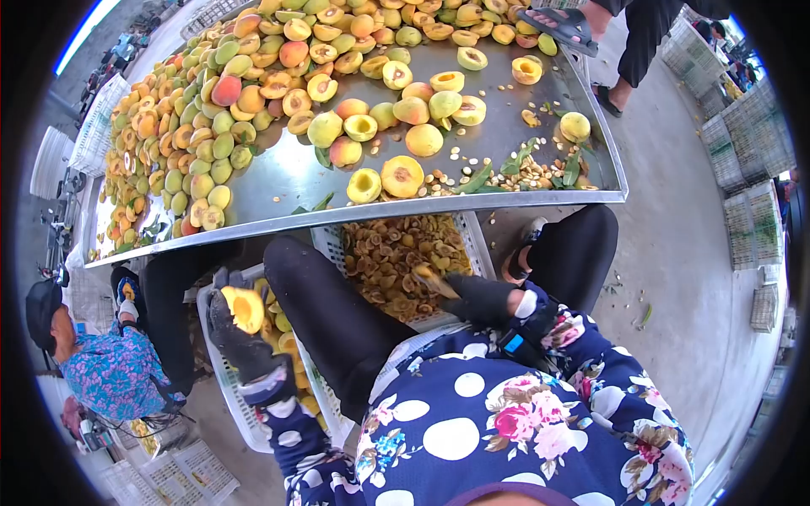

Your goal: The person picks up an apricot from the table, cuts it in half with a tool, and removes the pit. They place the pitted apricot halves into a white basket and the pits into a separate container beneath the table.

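Observation:
My left hand (239, 339), in a dark glove, grips a yellow peach half (245, 309) above a white plastic crate (230, 384) that holds more yellow peach halves. My gloved right hand (483, 300) is closed over a second crate (478, 244) between my knees. A narrow tan-brown piece (435, 282), blurred, sticks out of its fingers; its kind is not clear. That second crate is filled with brown, cut-out fruit pieces (403, 253). Ahead, a metal table (287, 181) bears a large heap of whole and halved peaches (219, 122).
Pale pits and green leaves (523, 164) lie near the table's raised front edge (380, 209). Another person (114, 363) sits at the left. A person's sandaled foot (567, 28) rests at the table's far right corner. Stacked crates (751, 223) line the right side.

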Demonstrator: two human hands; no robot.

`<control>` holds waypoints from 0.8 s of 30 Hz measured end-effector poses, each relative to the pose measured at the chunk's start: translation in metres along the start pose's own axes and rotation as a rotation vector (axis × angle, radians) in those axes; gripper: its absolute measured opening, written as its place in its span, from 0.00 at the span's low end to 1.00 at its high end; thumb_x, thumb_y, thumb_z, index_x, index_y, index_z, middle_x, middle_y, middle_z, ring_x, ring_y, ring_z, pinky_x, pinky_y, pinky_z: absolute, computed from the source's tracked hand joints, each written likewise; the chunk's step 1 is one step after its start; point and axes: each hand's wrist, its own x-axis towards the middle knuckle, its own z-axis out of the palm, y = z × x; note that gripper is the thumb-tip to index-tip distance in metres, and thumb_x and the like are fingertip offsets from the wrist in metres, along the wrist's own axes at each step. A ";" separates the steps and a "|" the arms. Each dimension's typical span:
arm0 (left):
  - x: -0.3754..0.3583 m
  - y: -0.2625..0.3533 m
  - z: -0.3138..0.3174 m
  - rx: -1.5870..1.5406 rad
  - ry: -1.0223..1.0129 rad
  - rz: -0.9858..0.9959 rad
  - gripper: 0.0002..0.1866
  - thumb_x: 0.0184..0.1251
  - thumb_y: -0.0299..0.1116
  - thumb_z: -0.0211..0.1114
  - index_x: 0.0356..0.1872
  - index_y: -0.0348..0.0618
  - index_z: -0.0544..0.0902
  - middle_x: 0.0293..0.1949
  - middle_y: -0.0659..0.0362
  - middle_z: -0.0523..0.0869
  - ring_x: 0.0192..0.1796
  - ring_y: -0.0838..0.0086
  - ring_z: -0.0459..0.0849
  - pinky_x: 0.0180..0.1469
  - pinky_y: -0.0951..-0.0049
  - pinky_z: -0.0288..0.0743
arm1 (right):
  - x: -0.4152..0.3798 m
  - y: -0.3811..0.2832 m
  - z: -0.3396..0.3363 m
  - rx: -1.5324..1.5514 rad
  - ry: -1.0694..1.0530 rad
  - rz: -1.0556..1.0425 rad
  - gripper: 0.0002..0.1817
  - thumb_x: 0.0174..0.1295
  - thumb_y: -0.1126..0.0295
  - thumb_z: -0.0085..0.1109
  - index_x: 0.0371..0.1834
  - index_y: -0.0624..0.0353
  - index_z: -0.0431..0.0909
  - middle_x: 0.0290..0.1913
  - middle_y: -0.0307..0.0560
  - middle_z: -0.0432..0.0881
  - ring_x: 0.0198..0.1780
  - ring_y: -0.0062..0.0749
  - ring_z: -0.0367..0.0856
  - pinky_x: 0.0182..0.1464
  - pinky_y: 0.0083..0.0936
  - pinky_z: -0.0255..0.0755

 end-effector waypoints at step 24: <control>0.090 0.003 0.268 0.566 -1.205 0.288 0.18 0.49 0.32 0.68 0.43 0.37 0.79 0.34 0.56 0.84 0.38 0.75 0.81 0.42 0.73 0.74 | 0.002 0.056 0.013 0.258 -0.128 0.047 0.17 0.60 0.62 0.50 0.46 0.63 0.70 0.30 0.52 0.76 0.33 0.42 0.78 0.37 0.31 0.72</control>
